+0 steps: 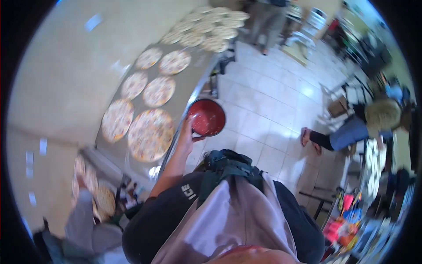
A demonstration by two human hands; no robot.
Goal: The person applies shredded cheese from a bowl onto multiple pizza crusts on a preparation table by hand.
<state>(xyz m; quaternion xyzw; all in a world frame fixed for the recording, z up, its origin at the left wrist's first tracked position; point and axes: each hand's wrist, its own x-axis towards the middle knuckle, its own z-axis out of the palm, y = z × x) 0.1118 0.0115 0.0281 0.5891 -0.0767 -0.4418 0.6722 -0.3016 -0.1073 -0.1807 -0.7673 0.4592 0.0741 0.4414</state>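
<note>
My left hand (189,134) is closed on the side of a round bowl (206,118), red inside with a dark rim. A few pale bits cling to its inner wall and bottom. The bowl is held out over the tiled floor, just beyond the edge of a steel table (115,152). On that table, to the left of the hand, lie several flat round topped pizzas; the largest pizza (150,135) is nearest. Behind it are a smaller pizza (158,91) and another pizza (118,120). My right hand does not show.
At the table's far end, many flat round breads (203,27) lie close together. Another person's sleeve (81,215) reaches toward rounds at lower left. A seated person (351,132) is on the right, and a white stand (307,33) is at the back.
</note>
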